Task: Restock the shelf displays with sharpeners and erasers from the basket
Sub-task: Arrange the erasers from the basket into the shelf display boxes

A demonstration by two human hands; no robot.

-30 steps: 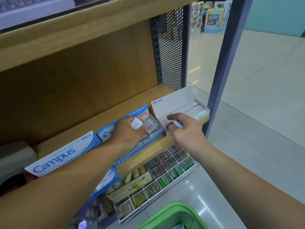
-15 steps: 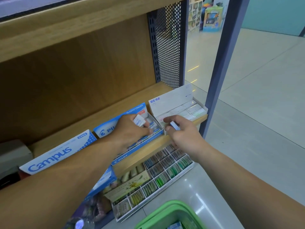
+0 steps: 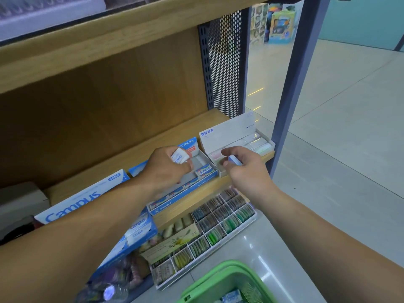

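Observation:
My left hand grips a white-and-blue Campus eraser above the blue Pilot eraser display box on the wooden shelf. My right hand pinches a small pale blue eraser at the front left of the white eraser display box, which holds several pale erasers. A single Pilot eraser lies in the blue box. The green basket sits on the floor at the bottom, with blue-and-white packs inside.
A Campus display box stands left on the shelf edge. Below it a lower tray holds several coloured small items in compartments. A grey metal post and perforated panel bound the shelf on the right; tiled floor beyond.
Both hands have lifted slightly off the boxes, each still holding its eraser. The camera view shifted a little downward and left.

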